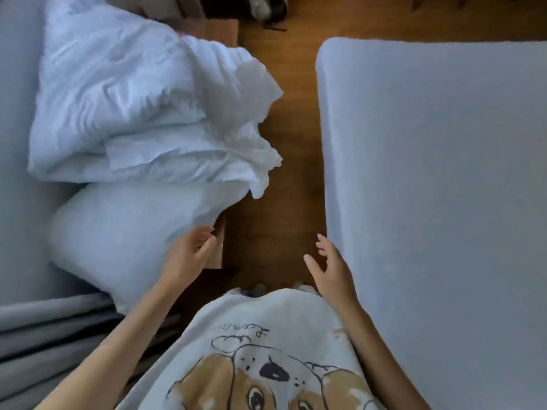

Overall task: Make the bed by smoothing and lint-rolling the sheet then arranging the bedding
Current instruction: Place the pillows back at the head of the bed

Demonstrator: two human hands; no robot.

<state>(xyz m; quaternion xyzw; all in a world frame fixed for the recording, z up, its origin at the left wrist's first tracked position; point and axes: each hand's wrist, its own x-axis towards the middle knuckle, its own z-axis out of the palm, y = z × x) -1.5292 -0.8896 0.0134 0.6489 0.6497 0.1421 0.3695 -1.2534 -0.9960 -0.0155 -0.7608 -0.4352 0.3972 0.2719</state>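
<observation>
Left hand curls fingers onto plump white fabric pillow parked with crumpled white duvet on the left bed, likely to lift it; right hand open, empty, beside smooth pale-grey sheeted mattress.

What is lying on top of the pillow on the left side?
A crumpled white duvet lies over the far end of the pillow, hiding that end. The near part is bare. The left hand touches its right edge; how far the pillow reaches under the duvet cannot be seen.
</observation>
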